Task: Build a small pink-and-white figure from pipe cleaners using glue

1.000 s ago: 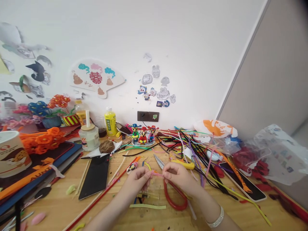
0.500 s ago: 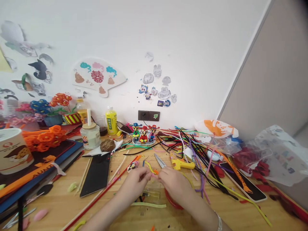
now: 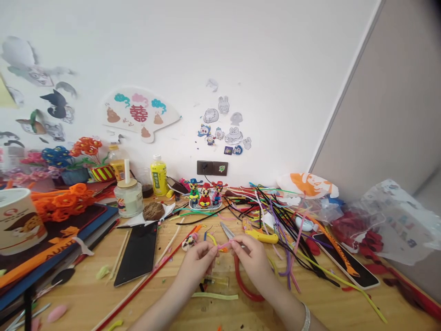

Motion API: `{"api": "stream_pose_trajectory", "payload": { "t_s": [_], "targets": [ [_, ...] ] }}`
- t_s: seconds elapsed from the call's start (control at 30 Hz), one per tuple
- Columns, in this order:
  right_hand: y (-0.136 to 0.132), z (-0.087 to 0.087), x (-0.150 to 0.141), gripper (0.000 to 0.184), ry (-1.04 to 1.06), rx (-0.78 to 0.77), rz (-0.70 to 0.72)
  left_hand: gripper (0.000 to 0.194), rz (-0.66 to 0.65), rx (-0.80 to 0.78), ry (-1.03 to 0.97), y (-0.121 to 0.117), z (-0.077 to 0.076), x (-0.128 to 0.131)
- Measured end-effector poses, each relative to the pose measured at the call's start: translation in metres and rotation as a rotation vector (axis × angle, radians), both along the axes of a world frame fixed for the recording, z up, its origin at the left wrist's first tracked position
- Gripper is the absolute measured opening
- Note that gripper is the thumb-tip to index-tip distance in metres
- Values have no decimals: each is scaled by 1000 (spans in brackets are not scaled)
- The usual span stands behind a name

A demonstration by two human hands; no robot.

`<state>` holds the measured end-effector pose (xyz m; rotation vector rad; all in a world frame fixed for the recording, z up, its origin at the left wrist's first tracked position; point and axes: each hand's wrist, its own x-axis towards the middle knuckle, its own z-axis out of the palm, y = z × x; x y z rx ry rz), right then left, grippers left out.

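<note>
My left hand (image 3: 198, 263) and my right hand (image 3: 251, 260) meet over the middle of the wooden table (image 3: 165, 308). Both pinch a short pink pipe cleaner piece (image 3: 223, 246) stretched between their fingertips. A red pipe cleaner loop (image 3: 245, 287) lies on the table under my right hand. Scissors (image 3: 226, 230) with yellow handles (image 3: 263, 237) lie just behind the hands. A pale green pipe cleaner strip (image 3: 215, 296) lies in front of them.
A pile of coloured pipe cleaners (image 3: 275, 207) spreads at the right. A black phone (image 3: 137, 253) lies at the left, another dark tablet (image 3: 344, 262) at the right. Small figurines (image 3: 206, 194), a yellow bottle (image 3: 158, 175), a jar (image 3: 128, 196) and orange pipe-cleaner flowers (image 3: 62, 200) stand behind.
The hands drew closer together half a second ago, then spread slightly again with the pink piece between them. The view shifted a little.
</note>
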<state>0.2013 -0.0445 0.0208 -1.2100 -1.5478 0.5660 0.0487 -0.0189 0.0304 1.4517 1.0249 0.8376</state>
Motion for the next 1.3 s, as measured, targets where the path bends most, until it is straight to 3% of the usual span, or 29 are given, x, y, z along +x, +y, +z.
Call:
{"api": "stream_pose_trajectory", "payload": {
  "t_s": [0.07, 0.23, 0.4, 0.5, 0.6, 0.7, 0.87, 1.0, 1.13, 1.3],
  "targets": [
    [0, 2, 2, 19, -71, 27, 2, 39, -32, 83, 91, 0, 3, -2],
    [1, 6, 10, 21, -383, 97, 95, 31, -80, 516, 443, 1, 13, -14],
    [3, 8, 11, 22, -814, 192, 208, 28, -157, 674, 639, 2, 12, -21],
    [3, 8, 6, 23, -916, 178, 200, 28, -178, 693, 670, 3, 6, -21],
    [3, 8, 5, 19, -792, 71, 144, 28, -78, 620, 607, 6, 1, -19],
    [2, 3, 7, 23, -437, -74, 127, 28, 10, 492, 442, 9, 0, -15],
    [6, -13, -3, 40, 162, -273, 159, 28, 25, 297, 230, 3, 0, -5],
    [7, -18, -16, 46, 421, -360, 151, 32, 39, 255, 174, 0, -5, -1],
    [7, -19, -16, 45, 317, -279, 85, 33, 13, 270, 157, 0, -9, 0],
    [8, -17, -6, 37, 28, -166, 16, 22, 24, 506, 269, 4, -12, -3]
  ]
}}
